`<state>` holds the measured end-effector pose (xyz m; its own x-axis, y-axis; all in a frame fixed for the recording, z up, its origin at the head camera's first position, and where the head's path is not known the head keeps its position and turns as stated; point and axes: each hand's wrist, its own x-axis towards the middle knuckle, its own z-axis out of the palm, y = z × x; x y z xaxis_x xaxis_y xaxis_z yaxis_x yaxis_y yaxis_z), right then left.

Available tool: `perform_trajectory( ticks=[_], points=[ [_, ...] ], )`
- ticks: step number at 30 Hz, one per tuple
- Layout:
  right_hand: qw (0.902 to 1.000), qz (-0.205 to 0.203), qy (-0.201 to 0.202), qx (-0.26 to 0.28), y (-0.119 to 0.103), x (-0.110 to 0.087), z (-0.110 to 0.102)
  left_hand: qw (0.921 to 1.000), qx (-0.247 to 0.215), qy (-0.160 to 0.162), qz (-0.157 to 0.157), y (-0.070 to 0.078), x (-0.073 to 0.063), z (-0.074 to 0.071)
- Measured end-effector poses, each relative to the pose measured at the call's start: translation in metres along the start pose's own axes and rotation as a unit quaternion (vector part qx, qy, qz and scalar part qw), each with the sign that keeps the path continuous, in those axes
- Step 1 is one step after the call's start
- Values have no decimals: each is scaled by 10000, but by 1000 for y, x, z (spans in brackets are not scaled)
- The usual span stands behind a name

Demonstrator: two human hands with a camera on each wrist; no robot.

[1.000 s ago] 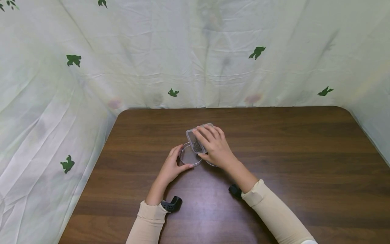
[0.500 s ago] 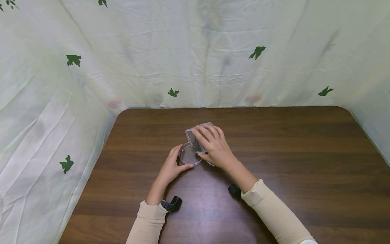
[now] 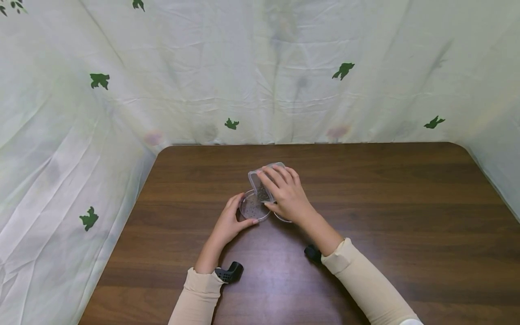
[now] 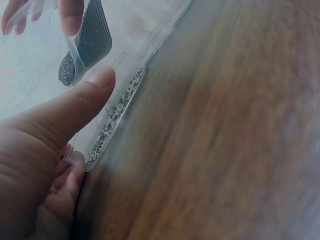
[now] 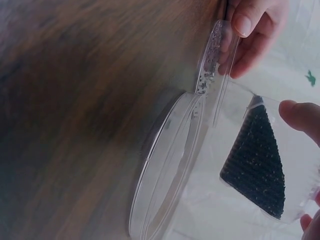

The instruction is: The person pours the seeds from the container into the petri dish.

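My left hand grips a clear, round petri dish on the table, thumb at the near side and fingers round the far left. A thin scatter of dark grains lies in it. Above its right side, my right hand holds a clear plastic box from over the top. The box is tilted, its open edge lowered toward the dish. Many more dark grains are heaped against its lower wall. Close beside the petri dish stands a second clear round dish, mostly hidden under my right hand in the head view.
The brown wooden table stretches out on both sides. A pale curtain with green leaf-like patches hangs behind and at the sides. A black wrist camera sits on the left cuff, and another wrist camera on the right.
Dark grains have spread over the bottom of the petri dish, which looked nearly bare a second ago. The box has risen very slightly. My left hand has stayed in place.
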<state>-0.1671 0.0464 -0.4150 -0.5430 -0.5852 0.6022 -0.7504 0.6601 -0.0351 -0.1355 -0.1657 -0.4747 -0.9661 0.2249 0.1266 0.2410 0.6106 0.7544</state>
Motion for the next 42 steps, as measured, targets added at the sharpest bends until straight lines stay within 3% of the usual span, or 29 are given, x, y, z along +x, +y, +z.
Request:
perform_trajectory(
  ticks=[42],
  points=[
    [9999,75,-25,77,2,0,-4,10000,-35,-23,-32,2,-2,-1]
  ],
)
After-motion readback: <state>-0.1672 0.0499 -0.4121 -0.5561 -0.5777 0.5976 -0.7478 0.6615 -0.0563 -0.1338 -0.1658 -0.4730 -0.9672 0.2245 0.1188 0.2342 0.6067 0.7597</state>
